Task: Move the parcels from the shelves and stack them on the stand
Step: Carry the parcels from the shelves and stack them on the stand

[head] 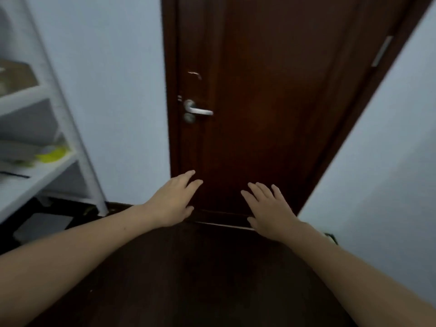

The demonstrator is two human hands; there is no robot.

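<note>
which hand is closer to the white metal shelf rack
Left. The left hand is open, right of the white metal shelf rack; the right hand is farther right, beyond it.

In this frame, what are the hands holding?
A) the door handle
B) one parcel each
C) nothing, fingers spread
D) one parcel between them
C: the left hand and right hand show straight, spread fingers and hold nothing, out before the door.

The door [271, 90] is a plain dark reddish brown with a silver handle [199, 111]. The wall [113, 79] is pale blue-grey, the shelves [59, 95] white. 1 blurred parcel [16, 74] there is cardboard brown, 1 item [53, 155] bright yellow-green — and the floor [200, 279] a very dark brown.
</note>
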